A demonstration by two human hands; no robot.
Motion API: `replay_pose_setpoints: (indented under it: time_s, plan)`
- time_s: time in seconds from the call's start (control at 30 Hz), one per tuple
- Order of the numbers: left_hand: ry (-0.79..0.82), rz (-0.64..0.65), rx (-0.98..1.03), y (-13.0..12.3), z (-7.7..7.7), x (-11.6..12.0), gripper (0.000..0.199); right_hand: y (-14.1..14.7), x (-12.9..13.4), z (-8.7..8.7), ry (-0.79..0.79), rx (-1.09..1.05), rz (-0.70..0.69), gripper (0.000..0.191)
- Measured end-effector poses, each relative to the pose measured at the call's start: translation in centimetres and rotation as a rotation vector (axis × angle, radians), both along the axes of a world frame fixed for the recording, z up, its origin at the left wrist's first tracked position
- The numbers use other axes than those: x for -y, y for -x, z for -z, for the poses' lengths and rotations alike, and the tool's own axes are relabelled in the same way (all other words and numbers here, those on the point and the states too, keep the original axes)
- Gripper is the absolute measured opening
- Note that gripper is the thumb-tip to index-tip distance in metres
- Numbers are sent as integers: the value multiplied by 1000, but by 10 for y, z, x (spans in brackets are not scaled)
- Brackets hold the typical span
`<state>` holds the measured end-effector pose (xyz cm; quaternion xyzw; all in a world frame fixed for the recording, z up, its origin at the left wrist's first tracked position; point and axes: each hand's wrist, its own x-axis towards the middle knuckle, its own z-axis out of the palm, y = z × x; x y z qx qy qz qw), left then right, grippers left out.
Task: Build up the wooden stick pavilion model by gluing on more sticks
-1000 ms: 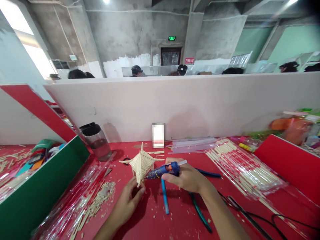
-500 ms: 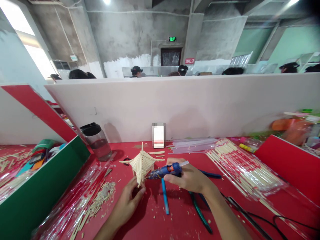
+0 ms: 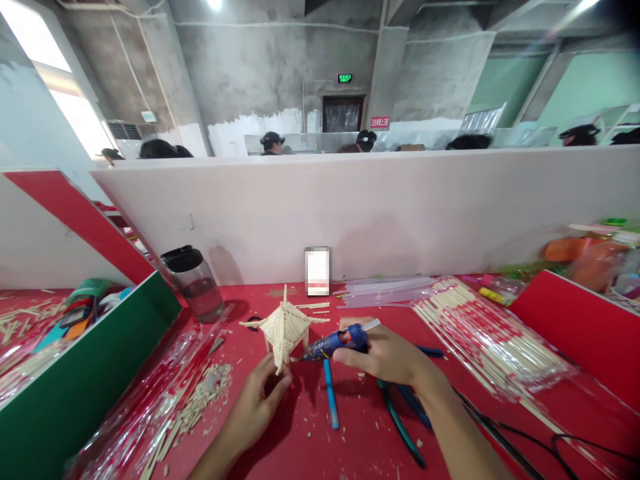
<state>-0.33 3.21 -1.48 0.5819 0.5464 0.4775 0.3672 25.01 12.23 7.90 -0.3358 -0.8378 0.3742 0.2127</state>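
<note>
A small pavilion model [image 3: 283, 328] built of pale wooden sticks stands on the red table, its pointed roof spreading into long corner sticks. My left hand [image 3: 263, 395] has its fingers closed at the model's near lower side; the fingertips are partly hidden under the roof. In my right hand [image 3: 383, 353] is a blue hot glue gun [image 3: 336, 341] with a clear glue stick out of its back. Its nozzle points left, close to the model's near right corner. Below the gun lies a blue pen-like stick [image 3: 331, 393]. Green-handled pliers [image 3: 400, 423] lie under my right forearm.
A lidded bottle [image 3: 194, 283] stands at the back left. Wood scraps [image 3: 207, 393] and plastic-wrapped sticks lie left of my hand; packs of sticks [image 3: 480, 327] lie right. A black cable [image 3: 565, 437] runs at lower right. Green [image 3: 95, 353] and red [image 3: 580, 333] side boards and a white partition [image 3: 320, 207] border the table.
My right hand has drawn the glue gun slightly to the right, away from the model. My left hand and the model have stayed nearly in place.
</note>
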Motion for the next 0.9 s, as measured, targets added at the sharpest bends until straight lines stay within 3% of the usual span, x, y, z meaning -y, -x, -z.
replay_pose_setpoints:
  time_s: [0.43,0.67,0.9]
  plan:
    - [-7,-4,28,0,2,0,34,-21,-6,-2,43,125,95,45]
    - [6,-7,71,0,3,0,36,-22,-2,-13,70,166,102,40]
    - [-16,25,-22,3,4,-1,32,-28,-12,-4,21,280,194,44]
